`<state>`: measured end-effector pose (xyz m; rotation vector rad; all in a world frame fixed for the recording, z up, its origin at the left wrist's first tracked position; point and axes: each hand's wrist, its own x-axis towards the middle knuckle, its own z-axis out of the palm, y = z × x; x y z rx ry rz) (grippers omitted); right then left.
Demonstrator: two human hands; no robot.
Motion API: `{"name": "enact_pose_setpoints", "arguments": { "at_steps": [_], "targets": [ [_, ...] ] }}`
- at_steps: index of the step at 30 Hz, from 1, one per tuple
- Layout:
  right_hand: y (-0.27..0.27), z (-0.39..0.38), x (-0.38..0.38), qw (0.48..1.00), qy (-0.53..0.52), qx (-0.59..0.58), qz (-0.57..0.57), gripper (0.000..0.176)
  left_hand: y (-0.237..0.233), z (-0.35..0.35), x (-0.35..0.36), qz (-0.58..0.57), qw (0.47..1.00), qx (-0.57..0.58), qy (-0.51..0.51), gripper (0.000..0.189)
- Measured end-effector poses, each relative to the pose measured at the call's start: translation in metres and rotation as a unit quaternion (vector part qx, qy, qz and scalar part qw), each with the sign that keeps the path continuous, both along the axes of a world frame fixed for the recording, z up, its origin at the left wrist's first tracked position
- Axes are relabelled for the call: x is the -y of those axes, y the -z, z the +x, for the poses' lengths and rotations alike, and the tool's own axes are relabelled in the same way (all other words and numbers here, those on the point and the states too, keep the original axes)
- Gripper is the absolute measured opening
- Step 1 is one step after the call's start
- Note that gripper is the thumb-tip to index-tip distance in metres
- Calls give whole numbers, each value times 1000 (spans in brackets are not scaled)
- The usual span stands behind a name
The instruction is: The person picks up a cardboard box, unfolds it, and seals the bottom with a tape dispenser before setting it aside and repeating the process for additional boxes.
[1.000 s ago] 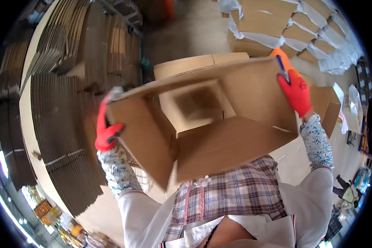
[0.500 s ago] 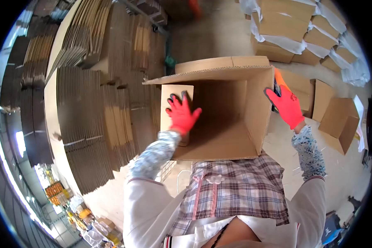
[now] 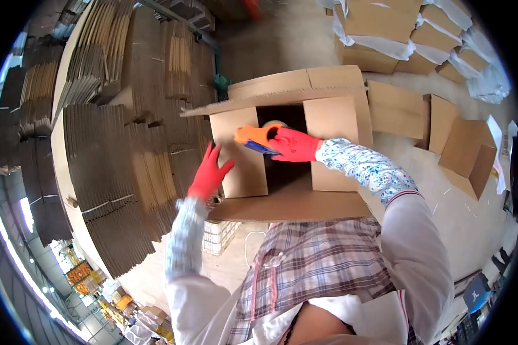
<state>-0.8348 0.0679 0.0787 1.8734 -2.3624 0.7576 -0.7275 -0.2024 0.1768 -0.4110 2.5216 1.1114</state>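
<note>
A cardboard box [image 3: 334, 115] stands in front of me with its two short side flaps folded inward. Between those flaps a dark gap shows the inside. My right hand [image 3: 293, 145], in a red glove, is closed around an orange and blue tape dispenser [image 3: 253, 137] above the gap and the left flap. Part of the dispenser is hidden by my fingers. My left hand [image 3: 209, 175], also gloved in red, is at the box's left edge with its fingers spread. The near long flap [image 3: 288, 206] extends toward my body.
Stacks of flattened cardboard [image 3: 101, 172] rise close on the left. Another box with open flaps [image 3: 469, 152] lies on the floor to the right. Boxes with white plastic liners [image 3: 380, 23] stand at the back right. Near my left forearm is a white crate [image 3: 220, 236].
My right hand has swung from the box's right side to over its middle with the tape dispenser. The right flap is now folded in. My left hand has moved off the left flap to the edge.
</note>
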Motion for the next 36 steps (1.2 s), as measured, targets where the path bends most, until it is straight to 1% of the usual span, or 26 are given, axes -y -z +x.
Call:
{"name": "enact_pose_setpoints", "arguments": {
  "at_steps": [3,4,6,8,9,10,11,12,13,14,15,16,18,19,21,22,23,24,26,27,30,31,33,34,35,36],
  "targets": [
    [27,4,-7,997,32,21,-71,40,-62,98,-17,-143,989,-23,31,57],
    [28,4,-2,999,32,25,32,40,-67,118,-33,-217,975,-5,51,54],
    [-24,1,3,995,5,95,-41,39,-30,119,-36,-323,931,-163,51,47],
    [-114,-6,5,997,-52,43,-36,41,-4,64,-29,-277,929,-231,-81,50],
    [-151,-21,7,972,-79,87,-204,43,14,34,-19,-233,954,-184,-50,55],
    [-165,-34,2,977,12,103,-185,47,60,18,-15,-273,945,-170,-58,58],
    [-167,-58,-12,987,109,0,-120,46,88,5,-27,-310,918,-226,-98,63],
    [-180,-79,-24,965,215,94,-118,45,95,-6,-22,-358,894,-252,-94,67],
    [-194,-99,-37,921,317,188,-126,45,83,-10,-23,-183,915,-289,-215,65],
    [-173,-91,-50,916,366,108,-122,44,69,-11,-22,-2,896,-308,-320,63],
    [-134,-78,-70,905,409,26,-118,43,87,-1,-9,329,783,-294,-437,56],
    [-87,-50,-84,886,410,-188,-109,50,107,8,4,430,724,-275,-464,57],
    [-77,-2,-85,923,363,36,-124,53,100,5,4,365,792,-324,-367,61],
    [-46,11,-96,937,334,64,-77,56,95,3,0,367,788,-276,-411,59],
    [-50,3,-89,933,346,77,-66,55,84,-6,-6,366,774,-238,-459,57],
    [-55,3,-84,925,363,98,-48,56,74,-4,-8,240,856,-203,-410,55],
    [-75,-2,-76,899,346,269,-1,49,67,0,-9,110,918,-157,-347,53],
    [-96,-8,-55,927,273,249,-58,44,65,-3,-8,-22,955,-113,-273,51],
    [-108,-8,-20,967,103,217,-81,38,76,-4,-16,-163,944,-45,-282,50],
    [-105,-8,-6,977,6,205,-48,37,110,12,2,-111,967,-122,-194,49],
    [-85,-10,32,982,-113,137,-69,39,147,28,30,-35,953,-97,-286,47],
    [-77,-10,39,982,-140,91,-92,38,199,47,61,3,955,-154,-252,47],
    [-60,-6,35,972,-187,102,-101,40,67,10,35,48,948,56,-311,50],
    [-54,-5,28,974,-194,90,-71,41,89,37,67,146,927,-34,-344,60],
    [-55,-6,24,979,-191,48,-58,39,72,33,76,248,891,-118,-362,70],
    [-57,-9,21,982,-184,6,-44,38,49,42,71,249,901,-165,-314,74]
  ]
}}
